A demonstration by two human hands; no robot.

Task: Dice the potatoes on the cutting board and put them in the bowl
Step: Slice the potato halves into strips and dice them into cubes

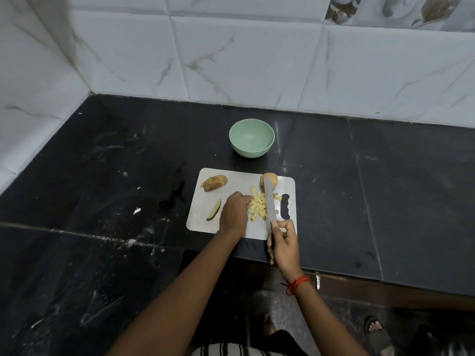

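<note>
Right hand (284, 242) on the knife (270, 201), left hand (232, 211) beside the diced potato (257, 206).
Right hand grasps the handle; the blade lies across the dice mid cutting board (205, 223), tip over a potato half (274, 181) at the board's far edge. Left hand sits knuckles-up, fingers bent down; cannot tell if it grips anything. Sliced chunk (214, 182) at the board's far-left corner, wedge (214, 213) near its left edge. Green bowl (250, 153) on the dark surface (102, 176) just beyond the board's far edge.

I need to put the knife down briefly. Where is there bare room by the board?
Widest: bare counter right of the board. Left of it is also free, bar some specks. The gap between bowl and board is narrow. The board's middle is crowded: dice, left hand, knife.
</note>
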